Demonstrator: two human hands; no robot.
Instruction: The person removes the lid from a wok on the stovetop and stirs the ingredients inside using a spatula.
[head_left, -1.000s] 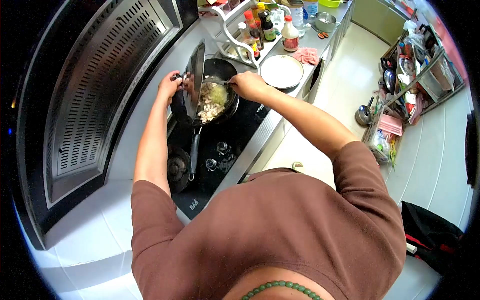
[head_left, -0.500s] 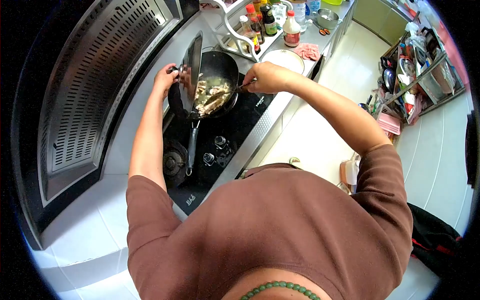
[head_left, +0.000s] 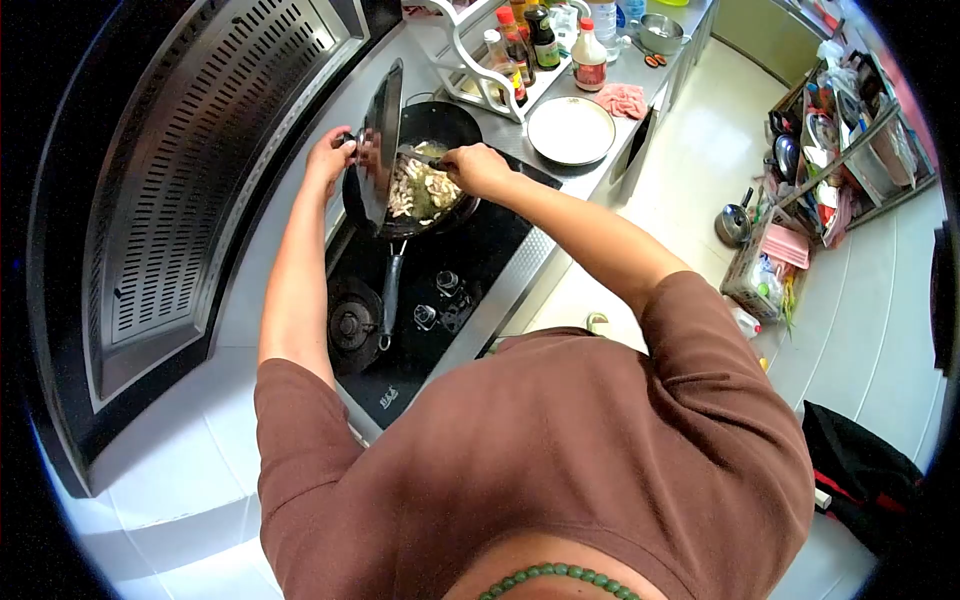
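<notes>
Chopped food [head_left: 408, 190] just left of right hand [head_left: 478, 170], curled tight round a utensil [head_left: 422, 158]: brisk stirring could spill it! Left hand [head_left: 327, 160] clasps lid [head_left: 381, 150]; slipping could drop it.

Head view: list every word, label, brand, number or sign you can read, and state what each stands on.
No text reads clearly.
Black stovetop: a short pale mark at the end nearest the wearer, too small and blurred to read.
Pale bottle with red label: lettering too small to read.
Dark bottle with green label: likewise too small.
Wok and lid: no lettering visible.
</notes>
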